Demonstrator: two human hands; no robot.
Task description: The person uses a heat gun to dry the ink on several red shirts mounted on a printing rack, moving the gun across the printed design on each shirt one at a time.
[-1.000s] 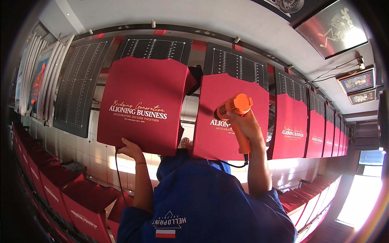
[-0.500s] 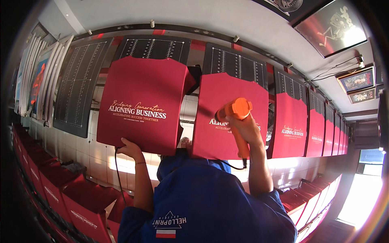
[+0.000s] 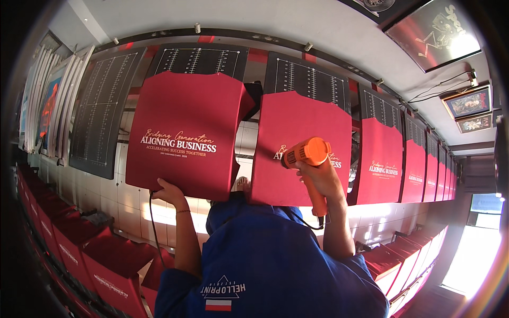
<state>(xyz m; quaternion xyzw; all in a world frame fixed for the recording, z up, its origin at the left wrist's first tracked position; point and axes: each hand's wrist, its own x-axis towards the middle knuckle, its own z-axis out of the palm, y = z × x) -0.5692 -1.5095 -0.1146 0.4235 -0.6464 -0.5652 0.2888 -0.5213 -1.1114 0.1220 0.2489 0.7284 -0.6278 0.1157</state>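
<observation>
- Holding the heat gun [image 3: 307, 153]: right hand [image 3: 318, 177], fingers clamped on its grip.
- Gripping a red shirt's [image 3: 185, 132] hem: left hand [image 3: 168, 192], fingers closed.
- Judged midway: further shirts [image 3: 382, 169] hang along the row.

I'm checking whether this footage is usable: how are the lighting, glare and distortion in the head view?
Head view: strong fisheye bending, dark vignette at the corners; blown-out daylight at the window lower right; the orange heat gun in the right hand and the nearest red shirt stay sharp, evenly lit.
</observation>
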